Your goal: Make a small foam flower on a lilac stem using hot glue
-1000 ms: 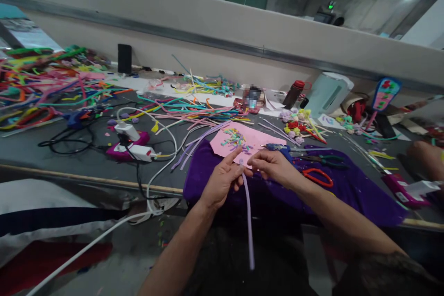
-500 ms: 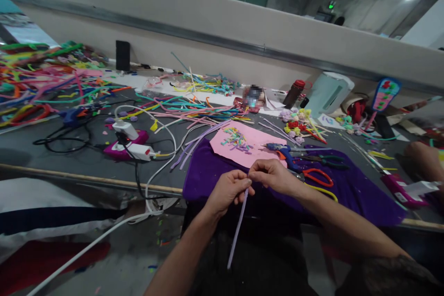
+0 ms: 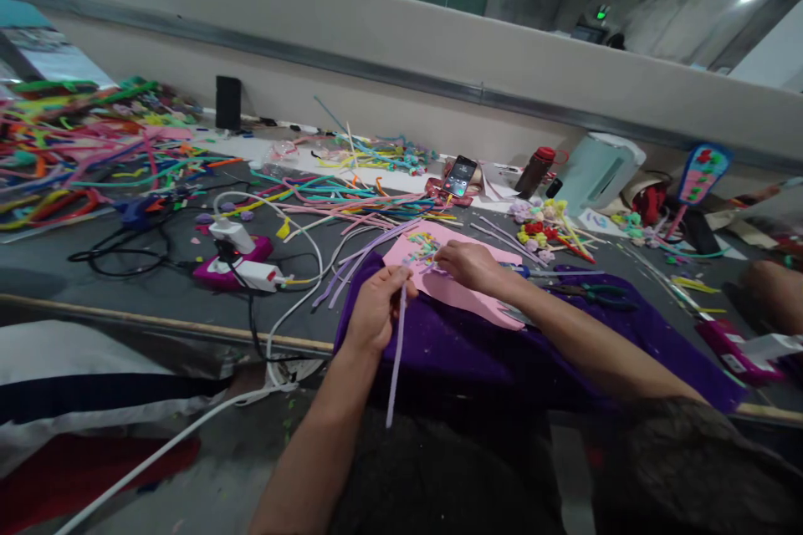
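My left hand (image 3: pixel 377 309) is closed in a pinch on a lilac pipe cleaner (image 3: pixel 396 364), which hangs down over the front of the purple cloth (image 3: pixel 439 347). Over the pink sheet (image 3: pixel 464 292), my right hand (image 3: pixel 470 266) has its fingertips drawn together beside a pile of short coloured pipe cleaner pieces (image 3: pixel 419 246). Whatever lies between those fingertips is too small to make out. My right hand and forearm partly cover a blue glue gun (image 3: pixel 522 271). Green-handled pliers (image 3: pixel 595 294) rest on the cloth to the right.
Long pipe cleaners (image 3: pixel 357 205) lie across the table beyond the cloth. A purple power strip (image 3: pixel 235 263) with a white cable (image 3: pixel 317 247) sits at left. A phone (image 3: pixel 461 175) and a dark bottle (image 3: pixel 535 173) stand further back. Another person's hand (image 3: pixel 774 294) is at far right.
My hands have come apart. My right hand has moved forward to the pile on the pink sheet, while my left has shifted left and up with the lilac pipe cleaner.
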Available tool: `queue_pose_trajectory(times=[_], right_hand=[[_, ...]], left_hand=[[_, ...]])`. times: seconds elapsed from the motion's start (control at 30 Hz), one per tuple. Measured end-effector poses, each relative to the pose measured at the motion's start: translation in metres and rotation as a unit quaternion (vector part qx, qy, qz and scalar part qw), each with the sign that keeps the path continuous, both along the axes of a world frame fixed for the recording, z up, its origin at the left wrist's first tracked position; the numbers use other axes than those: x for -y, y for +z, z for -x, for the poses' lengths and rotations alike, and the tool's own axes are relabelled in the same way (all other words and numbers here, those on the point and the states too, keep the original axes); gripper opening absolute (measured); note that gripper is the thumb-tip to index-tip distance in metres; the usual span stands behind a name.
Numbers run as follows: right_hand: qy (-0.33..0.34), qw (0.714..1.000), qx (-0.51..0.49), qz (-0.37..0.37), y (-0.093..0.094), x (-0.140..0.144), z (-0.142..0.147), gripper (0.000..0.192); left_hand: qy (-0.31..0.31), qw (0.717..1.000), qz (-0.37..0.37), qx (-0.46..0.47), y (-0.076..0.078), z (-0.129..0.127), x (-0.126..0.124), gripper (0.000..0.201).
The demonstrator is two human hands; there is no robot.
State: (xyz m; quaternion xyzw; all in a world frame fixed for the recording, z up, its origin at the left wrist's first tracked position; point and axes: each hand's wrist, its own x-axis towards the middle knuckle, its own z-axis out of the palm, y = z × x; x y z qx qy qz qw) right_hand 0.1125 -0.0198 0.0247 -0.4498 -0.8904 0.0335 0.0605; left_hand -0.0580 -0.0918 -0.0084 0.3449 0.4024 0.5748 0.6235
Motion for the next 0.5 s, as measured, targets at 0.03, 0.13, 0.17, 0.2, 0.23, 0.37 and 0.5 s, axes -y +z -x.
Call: queue_pose_trajectory(times=[0.03,0.13,0.17,0.2,0.23,0.37,0.5], right_hand=[[0.007,0.999,0.039,-0.015,-0.002,-0.005,0.005,0.028],[0.014,0.994,0.111,-0.020,-0.014,-0.015,0.018,0.030],[0.011,0.992,0.123,-0.017,-0.018,-0.017,0.021,0.030],[0.008,0.991,0.130,-0.013,-0.021,-0.018,0.023,0.030],[0.003,0.991,0.133,-0.011,-0.024,-0.020,0.024,0.030],[-0.038,0.992,0.115,-0.020,-0.029,-0.029,0.025,0.034],[-0.034,0.997,0.067,-0.008,-0.026,-0.035,0.032,0.035]], left_hand=[[0.019,1.000,-0.021,-0.006,0.002,0.002,-0.009,0.025],[0.046,0.997,-0.032,-0.059,0.001,0.006,-0.035,0.026],[0.051,0.995,-0.028,-0.076,-0.001,0.006,-0.041,0.027],[0.054,0.994,-0.023,-0.089,-0.004,0.007,-0.046,0.027],[0.055,0.993,-0.017,-0.099,-0.008,0.008,-0.050,0.028],[0.045,0.989,-0.006,-0.139,-0.019,0.011,-0.050,0.027],[0.037,0.979,0.011,-0.199,-0.029,0.011,-0.046,0.025]])
